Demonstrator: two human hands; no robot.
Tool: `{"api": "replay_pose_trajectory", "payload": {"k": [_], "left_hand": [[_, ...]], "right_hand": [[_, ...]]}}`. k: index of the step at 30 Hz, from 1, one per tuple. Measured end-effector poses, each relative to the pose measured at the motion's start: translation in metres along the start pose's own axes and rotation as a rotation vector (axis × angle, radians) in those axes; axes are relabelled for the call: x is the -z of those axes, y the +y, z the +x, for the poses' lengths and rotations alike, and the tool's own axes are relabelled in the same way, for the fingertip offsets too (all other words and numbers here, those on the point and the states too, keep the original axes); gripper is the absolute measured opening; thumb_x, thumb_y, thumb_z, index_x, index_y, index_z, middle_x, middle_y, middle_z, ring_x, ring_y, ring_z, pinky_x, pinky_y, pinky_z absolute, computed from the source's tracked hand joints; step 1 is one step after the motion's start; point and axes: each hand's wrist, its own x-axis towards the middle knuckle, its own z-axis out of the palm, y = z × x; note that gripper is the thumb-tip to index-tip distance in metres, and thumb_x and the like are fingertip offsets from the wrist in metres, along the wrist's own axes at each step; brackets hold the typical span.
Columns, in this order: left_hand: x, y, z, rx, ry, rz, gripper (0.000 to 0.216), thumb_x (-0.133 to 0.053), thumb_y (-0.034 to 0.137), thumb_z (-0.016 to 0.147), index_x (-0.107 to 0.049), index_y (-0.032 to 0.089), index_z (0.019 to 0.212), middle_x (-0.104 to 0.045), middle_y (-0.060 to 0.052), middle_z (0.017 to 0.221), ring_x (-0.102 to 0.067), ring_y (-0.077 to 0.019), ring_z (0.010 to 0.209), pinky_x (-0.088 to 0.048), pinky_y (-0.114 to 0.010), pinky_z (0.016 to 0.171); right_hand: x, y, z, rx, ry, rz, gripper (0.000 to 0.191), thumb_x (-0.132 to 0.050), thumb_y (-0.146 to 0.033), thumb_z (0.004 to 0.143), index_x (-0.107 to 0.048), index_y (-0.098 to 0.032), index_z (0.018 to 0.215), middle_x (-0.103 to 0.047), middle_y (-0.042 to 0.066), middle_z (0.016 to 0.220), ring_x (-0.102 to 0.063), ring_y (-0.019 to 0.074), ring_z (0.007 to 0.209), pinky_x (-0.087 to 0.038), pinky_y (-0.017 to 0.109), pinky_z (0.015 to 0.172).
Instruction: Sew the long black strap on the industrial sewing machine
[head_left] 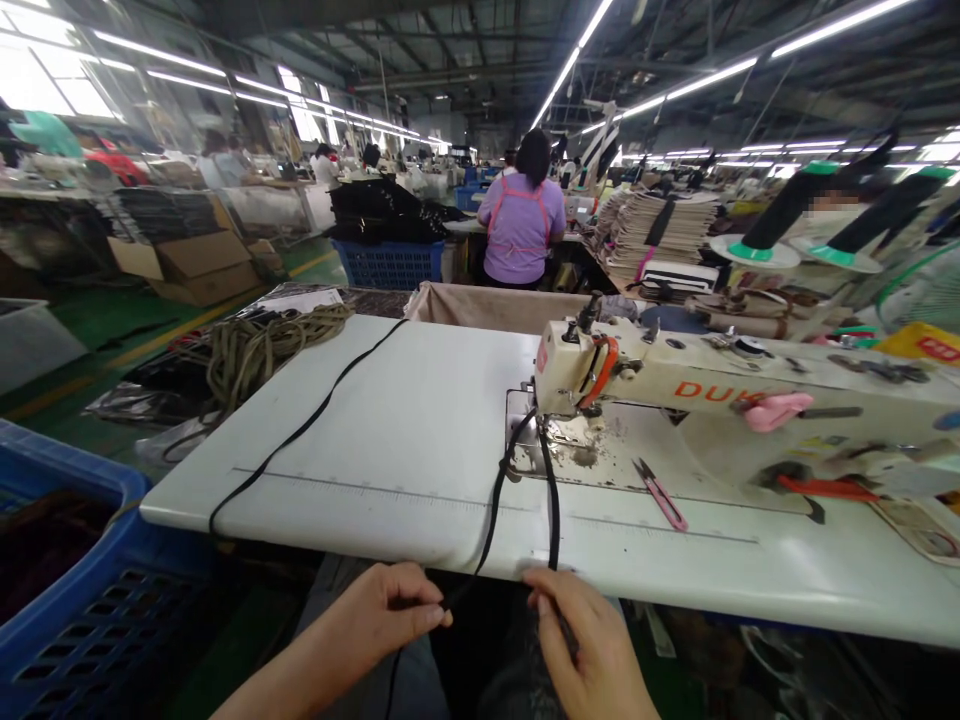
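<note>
My left hand (405,605) pinches a thin black strap (495,500) just off the table's front edge. The strap runs up to the needle area of a cream sewing machine (712,390), and a loose end hangs below my fingers. A second black length (553,500) comes down from the same spot to my right hand (577,630), whose fingers are closed on it at the edge. Whether both lengths are one piece is hidden under the presser foot. Pink-handled thread snips (661,497) lie on the machine bed to the right.
Another black strap (322,405) crosses the white table (420,400) on the left. Olive cords (262,350) are heaped at its far left corner. A blue basket (82,570) stands at the left. Ahead, a person in a purple top (521,225) sits facing away.
</note>
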Motion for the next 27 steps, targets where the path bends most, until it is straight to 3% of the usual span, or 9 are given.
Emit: {"api": "replay_pose_trajectory", "payload": {"k": [2, 5, 7, 9, 13, 17, 20, 25, 27], "left_hand": [[-0.003, 0.004, -0.002, -0.02, 0.001, -0.018, 0.045, -0.076, 0.062, 0.086, -0.087, 0.019, 0.093, -0.073, -0.007, 0.09, -0.065, -0.024, 0.088, -0.047, -0.03, 0.08], [-0.007, 0.011, -0.007, -0.012, -0.048, -0.055, 0.046, -0.079, 0.061, 0.085, -0.086, 0.017, 0.096, -0.073, -0.007, 0.092, -0.063, -0.0225, 0.086, -0.046, -0.03, 0.08], [-0.01, 0.015, -0.01, 0.004, -0.087, -0.081, 0.046, -0.08, 0.06, 0.084, -0.085, 0.016, 0.096, -0.073, -0.007, 0.093, -0.062, -0.0213, 0.084, -0.045, -0.03, 0.079], [-0.012, 0.017, -0.014, 0.028, -0.136, -0.121, 0.046, -0.08, 0.059, 0.084, -0.084, 0.014, 0.095, -0.072, -0.007, 0.087, -0.06, -0.0195, 0.08, -0.044, -0.029, 0.076], [-0.018, 0.017, -0.021, 0.136, -0.211, -0.34, 0.051, -0.073, 0.062, 0.09, -0.076, 0.012, 0.095, -0.06, -0.002, 0.065, -0.051, -0.0132, 0.061, -0.038, -0.026, 0.062], [-0.024, 0.016, -0.024, 0.212, -0.145, -0.544, 0.056, -0.077, 0.067, 0.086, -0.065, 0.017, 0.107, -0.045, 0.007, 0.067, -0.026, -0.0054, 0.048, -0.017, -0.022, 0.048], [-0.026, 0.017, -0.024, 0.14, -0.048, -0.532, 0.059, -0.08, 0.066, 0.085, -0.061, 0.02, 0.118, -0.05, 0.006, 0.081, -0.021, -0.0026, 0.048, -0.012, -0.022, 0.045], [-0.026, 0.019, -0.025, 0.178, -0.056, -0.479, 0.06, -0.074, 0.072, 0.088, -0.064, 0.017, 0.11, -0.033, 0.01, 0.065, -0.017, -0.0051, 0.049, -0.012, -0.022, 0.044], [-0.027, 0.019, -0.025, 0.191, -0.06, -0.476, 0.061, -0.071, 0.074, 0.089, -0.063, 0.017, 0.108, -0.037, 0.009, 0.066, -0.018, -0.0051, 0.049, -0.012, -0.022, 0.044]], "right_hand": [[-0.012, -0.007, 0.0, -0.2, -0.146, 0.186, 0.03, -0.057, -0.044, 0.108, -0.077, -0.023, 0.115, -0.078, 0.009, 0.105, -0.074, 0.0222, 0.093, -0.061, 0.033, 0.085], [-0.033, -0.02, 0.007, -0.476, -0.268, 0.558, 0.056, -0.06, -0.07, 0.1, -0.075, -0.02, 0.119, -0.078, 0.009, 0.101, -0.069, 0.0173, 0.07, -0.056, 0.029, 0.066], [-0.043, -0.026, 0.017, -0.568, -0.26, 0.736, 0.066, -0.068, -0.079, 0.09, -0.075, -0.019, 0.117, -0.077, 0.008, 0.098, -0.059, 0.0126, 0.058, -0.046, 0.025, 0.055], [-0.047, -0.03, 0.028, -0.631, -0.201, 0.793, 0.064, -0.076, -0.079, 0.083, -0.076, -0.018, 0.104, -0.073, 0.004, 0.083, -0.05, 0.0097, 0.054, -0.034, 0.023, 0.05], [-0.044, -0.036, 0.046, -0.679, -0.059, 0.781, 0.061, -0.083, -0.078, 0.076, -0.073, -0.017, 0.081, -0.056, -0.003, 0.056, -0.041, 0.0085, 0.052, -0.027, 0.022, 0.05], [-0.044, -0.037, 0.055, -0.686, 0.006, 0.764, 0.063, -0.086, -0.078, 0.071, -0.075, -0.017, 0.083, -0.06, -0.002, 0.056, -0.045, 0.0093, 0.05, -0.031, 0.023, 0.049], [-0.047, -0.035, 0.059, -0.684, 0.034, 0.76, 0.062, -0.084, -0.078, 0.073, -0.072, -0.018, 0.078, -0.062, -0.001, 0.055, -0.047, 0.0094, 0.047, -0.033, 0.023, 0.048], [-0.047, -0.035, 0.064, -0.66, 0.062, 0.747, 0.062, -0.081, -0.079, 0.076, -0.069, -0.018, 0.073, -0.062, 0.0, 0.053, -0.048, 0.0093, 0.045, -0.035, 0.023, 0.047], [-0.046, -0.035, 0.065, -0.659, 0.061, 0.735, 0.063, -0.081, -0.08, 0.075, -0.069, -0.018, 0.073, -0.062, 0.0, 0.053, -0.049, 0.0096, 0.045, -0.036, 0.023, 0.047]]}}
